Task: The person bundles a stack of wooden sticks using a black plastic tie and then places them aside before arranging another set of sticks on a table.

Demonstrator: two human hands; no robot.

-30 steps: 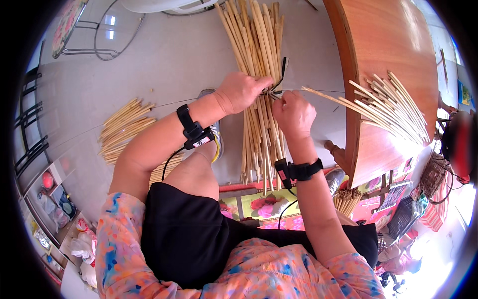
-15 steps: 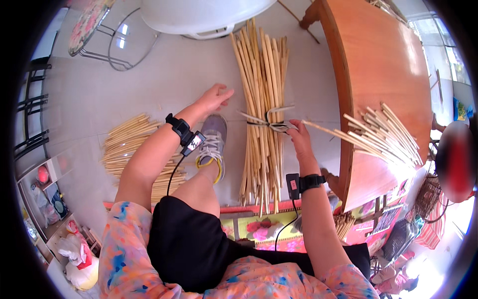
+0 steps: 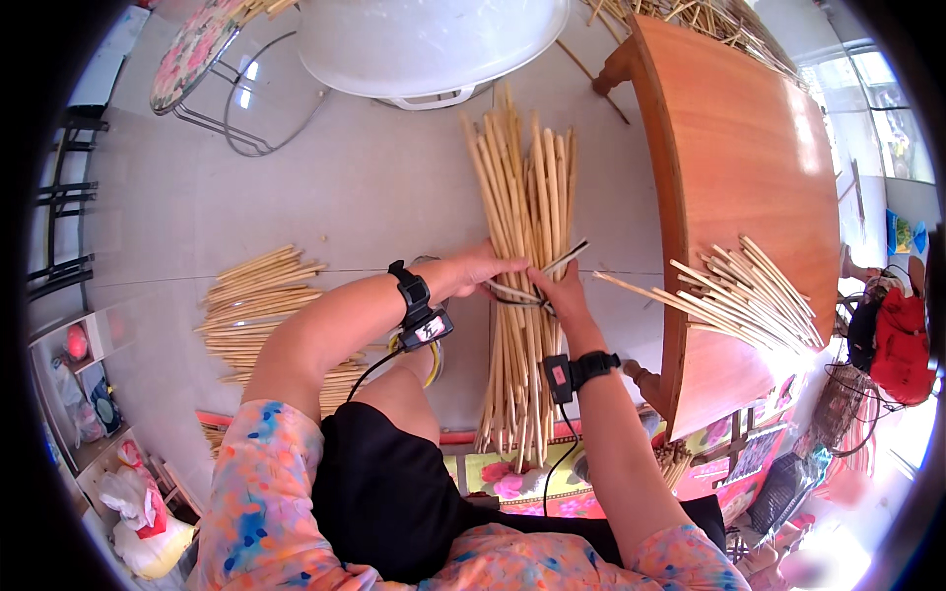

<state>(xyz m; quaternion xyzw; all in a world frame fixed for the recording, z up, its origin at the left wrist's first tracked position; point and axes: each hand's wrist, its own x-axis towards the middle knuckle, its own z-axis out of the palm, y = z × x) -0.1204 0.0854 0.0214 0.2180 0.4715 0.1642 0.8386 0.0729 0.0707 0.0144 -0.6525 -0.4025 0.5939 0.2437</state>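
A bundle of pale, peeled wooden sticks (image 3: 512, 187) stands in front of me, fanned out at the top and cinched near its middle. Around it runs a flat grey and black tie strap (image 3: 562, 258), its loose end sticking up to the right. My left hand (image 3: 483, 270) has its fingers closed at the left side of the tie, pressed against the sticks. On the right side my right hand (image 3: 564, 298) pinches the strap, close to my left fingertips. Part of the strap is hidden behind my fingers.
Loose sticks (image 3: 258, 310) lie on the floor at left. More sticks (image 3: 754, 295) rest on the wooden table (image 3: 759, 167) at right, some jutting past its edge. A white basin (image 3: 434, 49) and a flowered stool (image 3: 194, 49) stand ahead. A red bag (image 3: 902, 340) is at far right.
My left hand has moved right and down from free air to the strap. My right hand has shifted left along the tie, and the strap's loose end now points up.
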